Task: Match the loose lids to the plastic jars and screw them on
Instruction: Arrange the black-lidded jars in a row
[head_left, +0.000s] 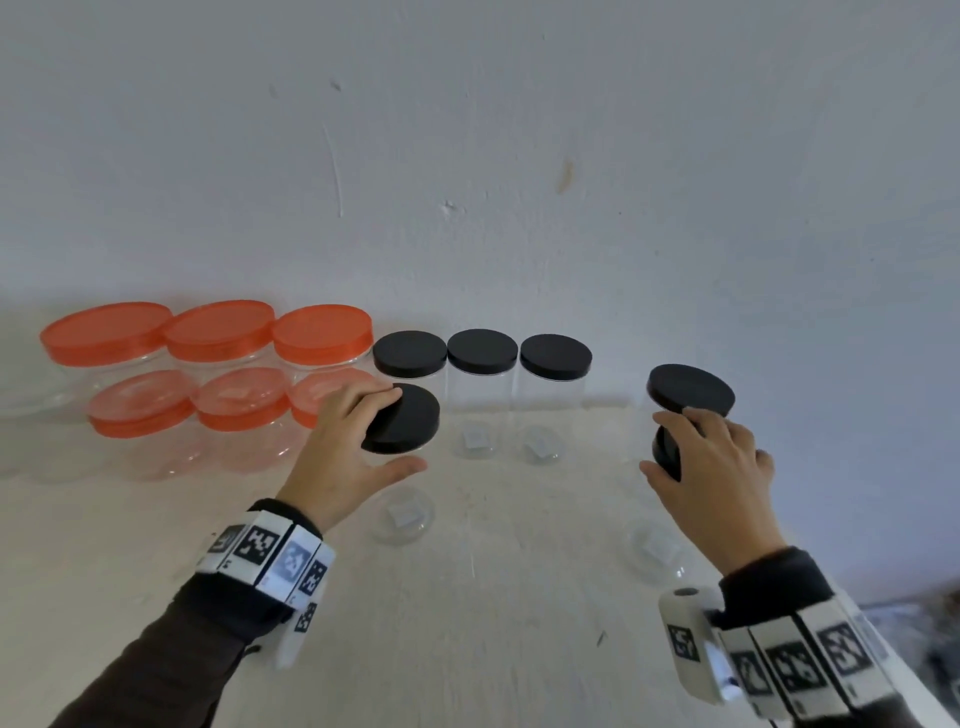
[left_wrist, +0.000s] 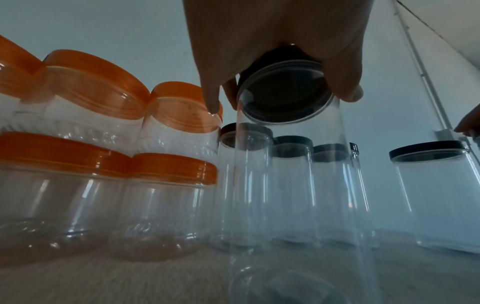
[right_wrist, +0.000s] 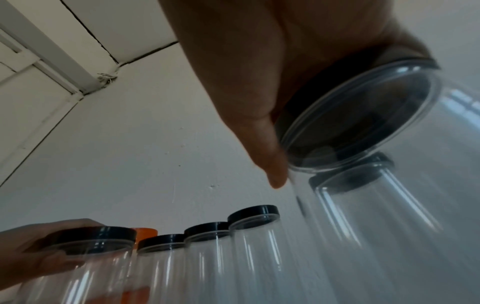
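Head view: black lid (head_left: 402, 420) at 9 o'clock is pinched by left hand (head_left: 345, 447); right hand (head_left: 711, 462) is curled on another lid (head_left: 667, 451). Clear jars judged light, slick, tippy; rims are best gripped.

clear glossy plastic jars (left_wrist: 291, 185), matt black lids (head_left: 482, 351)

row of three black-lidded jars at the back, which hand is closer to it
Left. The left hand grips a black lid just in front of the row's left end; the right hand holds another jar's lid off to the row's right, across a gap.
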